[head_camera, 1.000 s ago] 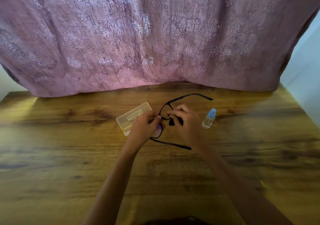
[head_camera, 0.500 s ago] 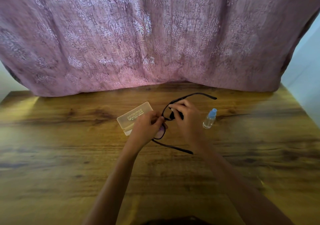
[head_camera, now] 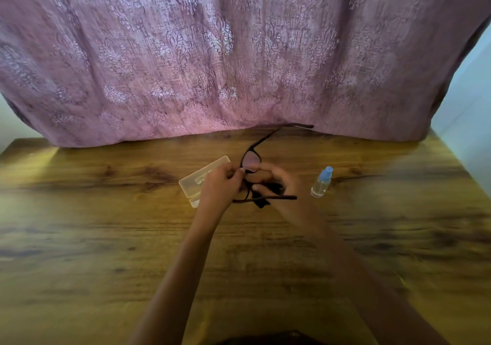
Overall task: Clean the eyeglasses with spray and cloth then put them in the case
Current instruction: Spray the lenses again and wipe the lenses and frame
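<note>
Two bare hands meet above the middle of a wooden bench, with a pink patterned curtain hanging behind its far edge. The left hand closes its grip on the black eyeglasses, pinching the frame at about the bridge; one lens rises clear above the fingertips, and its temple arm runs up and away toward the curtain. The right hand has its grip closed on a dark cloth, which bunches under the fingers against the lower part of the frame. Whether the lower lens is covered by the cloth cannot be told, as the hands hide it. The second temple arm juts out level to the right, passing below the right-hand fingers. The eyeglasses thus lie between the two grips, held off the bench, frame roughly on edge.

A translucent yellowish case lies open on the bench just behind the left hand, partly hidden by it. A small clear spray bottle with a blue cap stands upright to the right of the right hand, apart from it.
</note>
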{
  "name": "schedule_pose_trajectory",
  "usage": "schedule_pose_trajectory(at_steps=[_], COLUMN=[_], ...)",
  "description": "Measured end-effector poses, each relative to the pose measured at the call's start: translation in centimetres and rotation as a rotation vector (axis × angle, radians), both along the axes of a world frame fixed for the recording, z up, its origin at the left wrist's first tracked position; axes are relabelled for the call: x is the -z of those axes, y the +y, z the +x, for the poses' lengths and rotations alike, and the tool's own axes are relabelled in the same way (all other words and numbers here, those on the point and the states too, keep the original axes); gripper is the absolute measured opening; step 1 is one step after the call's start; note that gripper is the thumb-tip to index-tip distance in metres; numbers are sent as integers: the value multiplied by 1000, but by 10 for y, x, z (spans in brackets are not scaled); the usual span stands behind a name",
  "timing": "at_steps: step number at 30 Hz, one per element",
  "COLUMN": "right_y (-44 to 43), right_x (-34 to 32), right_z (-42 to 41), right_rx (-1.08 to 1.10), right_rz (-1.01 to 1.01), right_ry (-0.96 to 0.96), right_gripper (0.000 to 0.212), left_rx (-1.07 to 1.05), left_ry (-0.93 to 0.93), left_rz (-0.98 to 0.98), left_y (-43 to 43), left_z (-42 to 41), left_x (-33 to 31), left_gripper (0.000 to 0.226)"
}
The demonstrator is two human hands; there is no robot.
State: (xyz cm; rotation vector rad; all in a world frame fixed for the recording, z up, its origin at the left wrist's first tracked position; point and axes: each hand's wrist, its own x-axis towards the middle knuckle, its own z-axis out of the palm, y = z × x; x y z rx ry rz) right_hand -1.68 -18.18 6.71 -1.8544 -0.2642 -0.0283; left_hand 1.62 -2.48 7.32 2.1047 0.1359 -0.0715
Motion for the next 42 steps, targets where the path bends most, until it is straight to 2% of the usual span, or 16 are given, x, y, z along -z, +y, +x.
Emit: schedule_pose_trajectory(at_steps=[1,3,8,12,20,26,28,30,33,35,37,42], right_y=[0,1,8,12,8,4,-2,-8,-10,-8,-7,-9], right_x=[-2,-4,-6,-5,-11,-14,-16,-20,-23,-24,-25,-20], right_z=[-3,-10,-15,-13,-7,-4,-1,1,4,5,5,5], right_rx=[-86,-165,-111,-76,-219,-155,-105,-75,-51,-38,-25,25], right_rz=[77,140,236,194,149,195,273,392,511,528,540,560], right_ry=[72,96,105,102,-6,29,96,163,213,219,216,247], right_gripper=[37,37,24,15,18,14,14,15,18,20,24,36], left_rx=[-25,-70,-130,-159,-136,-54,-31,-41,148,318,400,328], left_ry=[15,35,78,119,143,170,103,-57,-270,-292,-318,-334], left_rz=[-17,-37,-74,-59,-94,-72,4,49,-115,-162,-142,-117], left_y=[-1,-3,-3,0,4,9,14,18,22,23,22,16], left_z=[2,5,3,4,1,-1,-2,-10,-24,-31,-32,-26], left_x=[0,1,1,-1,-2,-3,-2,-5,-14,-20,-23,-23], left_gripper=[22,23,22,34,35,32,36,39,34,28,21,18])
